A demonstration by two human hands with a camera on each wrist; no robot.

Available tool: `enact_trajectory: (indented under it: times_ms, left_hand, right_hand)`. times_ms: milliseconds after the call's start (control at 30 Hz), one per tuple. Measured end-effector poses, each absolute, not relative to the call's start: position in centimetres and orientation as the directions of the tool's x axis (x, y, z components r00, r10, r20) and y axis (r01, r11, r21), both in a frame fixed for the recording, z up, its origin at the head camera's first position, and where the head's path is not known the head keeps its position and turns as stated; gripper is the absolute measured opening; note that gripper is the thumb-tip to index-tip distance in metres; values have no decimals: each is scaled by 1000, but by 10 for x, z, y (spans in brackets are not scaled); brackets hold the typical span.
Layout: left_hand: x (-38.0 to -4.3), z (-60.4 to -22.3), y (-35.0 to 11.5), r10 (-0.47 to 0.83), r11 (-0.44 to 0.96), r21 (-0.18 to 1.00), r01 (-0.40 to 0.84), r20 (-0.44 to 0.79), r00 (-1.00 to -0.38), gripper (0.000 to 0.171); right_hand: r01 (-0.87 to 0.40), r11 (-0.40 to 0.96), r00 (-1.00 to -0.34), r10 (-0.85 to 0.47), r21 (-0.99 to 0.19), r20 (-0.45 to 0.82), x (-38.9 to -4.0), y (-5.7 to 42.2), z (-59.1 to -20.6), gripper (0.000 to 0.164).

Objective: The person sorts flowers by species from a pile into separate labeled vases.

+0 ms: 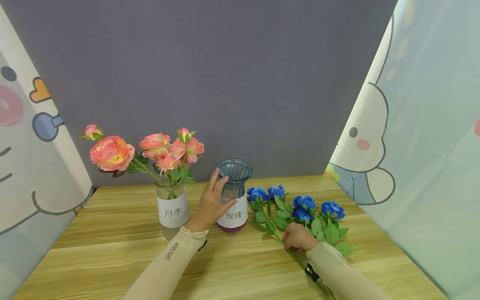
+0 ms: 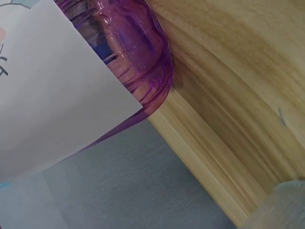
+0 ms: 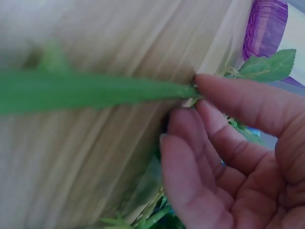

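A ribbed blue-to-purple glass vase with a white paper label stands mid-table; its purple base fills the left wrist view. My left hand rests against its neck, fingers straight along the left side and thumb across the front. A bunch of blue roses with green leaves lies on the table to the right. My right hand is curled over their stems. In the right wrist view its fingertips pinch a green stem.
A clear vase of pink flowers, also labelled, stands just left of my left hand. The wooden table is bounded by a grey back wall and cartoon-printed curtains on both sides. The purple vase base shows beyond my right hand.
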State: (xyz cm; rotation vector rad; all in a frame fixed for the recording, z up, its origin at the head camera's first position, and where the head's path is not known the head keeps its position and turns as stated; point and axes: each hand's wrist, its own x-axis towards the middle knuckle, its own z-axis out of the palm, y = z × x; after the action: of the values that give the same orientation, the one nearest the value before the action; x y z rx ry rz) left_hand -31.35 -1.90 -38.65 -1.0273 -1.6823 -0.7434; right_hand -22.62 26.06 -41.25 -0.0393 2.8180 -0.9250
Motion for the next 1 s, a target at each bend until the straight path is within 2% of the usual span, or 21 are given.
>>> enact_trajectory:
  times_ms: [267, 433, 733, 933, 1000]
  left_hand:
    - [-310, -387, -14, 299, 428, 87, 900, 926, -232, 110]
    - [-308, -389, -13, 296, 407, 151, 901, 911, -286, 107]
    - [-308, -392, -16, 303, 404, 162, 900, 905, -299, 118]
    - [-308, -391, -16, 303, 407, 157, 900, 906, -295, 119]
    - [-307, -390, -15, 302, 410, 150, 900, 908, -289, 119]
  right_hand:
    - [71, 808, -978, -59, -585, -200, -230, 257, -414, 19]
    - [113, 772, -975, -36, -625, -221, -231, 256, -413, 31]
    - [120, 607, -974, -81, -786, -211, -237, 265, -409, 44]
    - [103, 534, -979, -97, -839, -181, -236, 270, -399, 7]
    - [108, 501, -980, -93, -859, -178, -234, 270, -396, 7]
